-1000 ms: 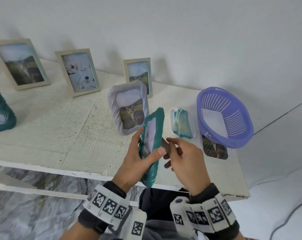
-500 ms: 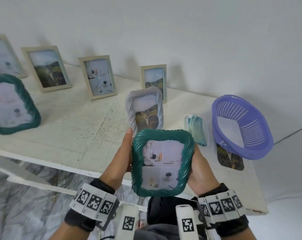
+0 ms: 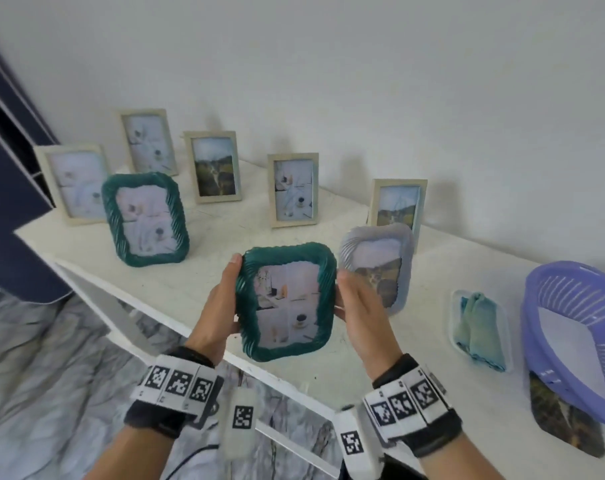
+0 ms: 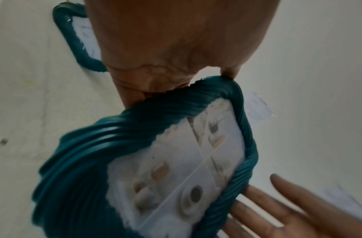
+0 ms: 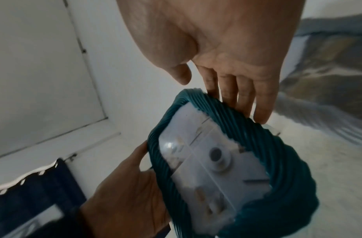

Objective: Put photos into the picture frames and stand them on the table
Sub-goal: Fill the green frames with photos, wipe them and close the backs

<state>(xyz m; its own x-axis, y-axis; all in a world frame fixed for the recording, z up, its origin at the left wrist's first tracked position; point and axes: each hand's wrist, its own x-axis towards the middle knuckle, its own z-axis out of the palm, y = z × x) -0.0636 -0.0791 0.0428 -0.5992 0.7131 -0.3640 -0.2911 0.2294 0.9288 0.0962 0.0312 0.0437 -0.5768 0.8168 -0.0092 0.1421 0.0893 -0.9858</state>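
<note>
Head view: both hands are carrying the teal rope-edged frame [image 3: 286,301] above the counter [image 3: 221,237], photo facing the person, likely so the print can be checked before it is set down. Left hand [image 3: 217,308] is gripping the left edge, thumb on the front rim, fingers hidden behind. Right hand [image 3: 362,311] is lying flat along the right edge, fingers straight, steadying rather than clamping; right wrist view is showing the same. Filled frames are standing in a row along the wall, a second teal frame [image 3: 145,218] and a grey ribbed frame [image 3: 380,266] in front of them. Bare spot between those two is looking like the target. Purple basket [image 3: 571,337] is sitting at far right.
</note>
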